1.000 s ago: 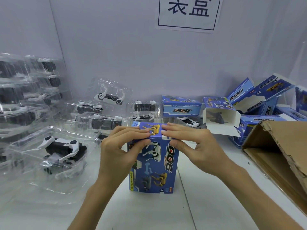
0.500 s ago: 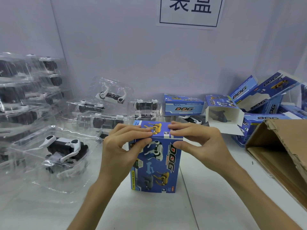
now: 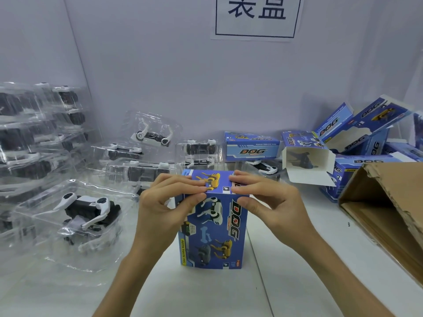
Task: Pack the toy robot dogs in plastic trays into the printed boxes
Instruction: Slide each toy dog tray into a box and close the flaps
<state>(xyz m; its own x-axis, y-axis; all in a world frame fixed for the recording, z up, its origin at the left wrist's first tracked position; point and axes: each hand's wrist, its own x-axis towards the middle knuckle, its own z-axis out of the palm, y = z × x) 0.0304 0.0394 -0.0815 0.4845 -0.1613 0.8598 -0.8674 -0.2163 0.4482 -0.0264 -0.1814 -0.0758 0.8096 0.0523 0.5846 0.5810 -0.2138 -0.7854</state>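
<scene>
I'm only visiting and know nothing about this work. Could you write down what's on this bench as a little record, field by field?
Setting: white table against a wall with a paper sign
Being handled: blue printed box, standing upright, top flap down
Left hand: fingers on the box top, thumb on its front
Right hand: mirrored grip from the other side
Left side: toy robot dogs in clear plastic trays, nearest one
Back right: more blue boxes, including an open box lying on its side
Far right: brown cardboard carton

Trays [image 3: 32, 213] L of box [image 3: 212, 232], carton [image 3: 389, 202] R.
</scene>
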